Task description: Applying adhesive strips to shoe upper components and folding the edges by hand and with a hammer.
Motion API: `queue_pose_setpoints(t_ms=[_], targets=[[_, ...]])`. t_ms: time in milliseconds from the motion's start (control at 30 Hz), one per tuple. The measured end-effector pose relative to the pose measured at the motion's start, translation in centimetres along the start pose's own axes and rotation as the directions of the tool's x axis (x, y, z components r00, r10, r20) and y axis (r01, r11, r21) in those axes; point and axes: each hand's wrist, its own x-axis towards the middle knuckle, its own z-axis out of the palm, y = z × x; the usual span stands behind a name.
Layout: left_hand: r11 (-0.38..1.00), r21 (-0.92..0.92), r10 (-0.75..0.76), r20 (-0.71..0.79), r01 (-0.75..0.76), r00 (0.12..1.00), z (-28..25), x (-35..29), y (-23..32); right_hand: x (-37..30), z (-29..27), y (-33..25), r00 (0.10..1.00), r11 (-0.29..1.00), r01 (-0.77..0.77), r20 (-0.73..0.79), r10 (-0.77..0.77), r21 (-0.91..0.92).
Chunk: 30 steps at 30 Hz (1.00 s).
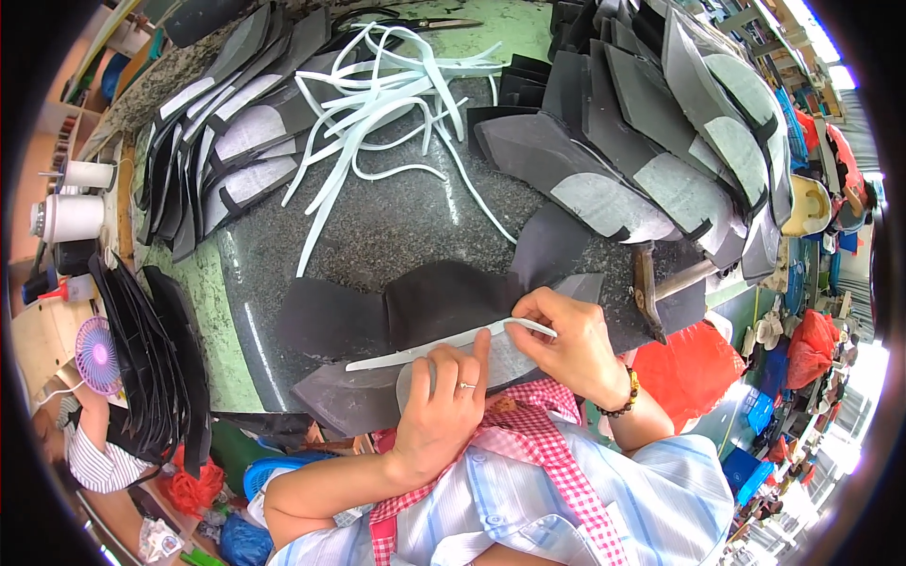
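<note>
At lower centre of the frame, a thin white strip (444, 346) lies along a dark grey cut piece (425, 311) on the counter (377, 226). Left hand (442, 407) presses it flat, fingers spread; right hand (566, 344) pinches its curled end.

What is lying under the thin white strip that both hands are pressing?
Under the thin white strip lies a dark grey cut piece with a pale grey panel, on the speckled stone table. The left hand and right hand cover part of it.
</note>
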Motion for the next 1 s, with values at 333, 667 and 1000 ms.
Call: queue_pose_setpoints(t_ms=[333,667,1000], targets=[[0.992,-0.106,0.065,0.021,-0.062,0.998,0.3,0.3,0.0,-0.4,-2.8,1.9,0.997,0.988,-0.015,-0.073,0.026,0.156],[0.989,-0.058,0.138,0.067,-0.135,0.988,-0.4,0.1,-0.9,1.4,-4.5,2.7,0.997,0.992,-0.067,0.017,0.069,-0.104],[0.806,-0.588,-0.193,-0.141,0.075,0.971,0.1,5.9,-2.8,-3.4,-3.5,5.3,0.956,0.955,0.294,-0.014,-0.294,0.022]])
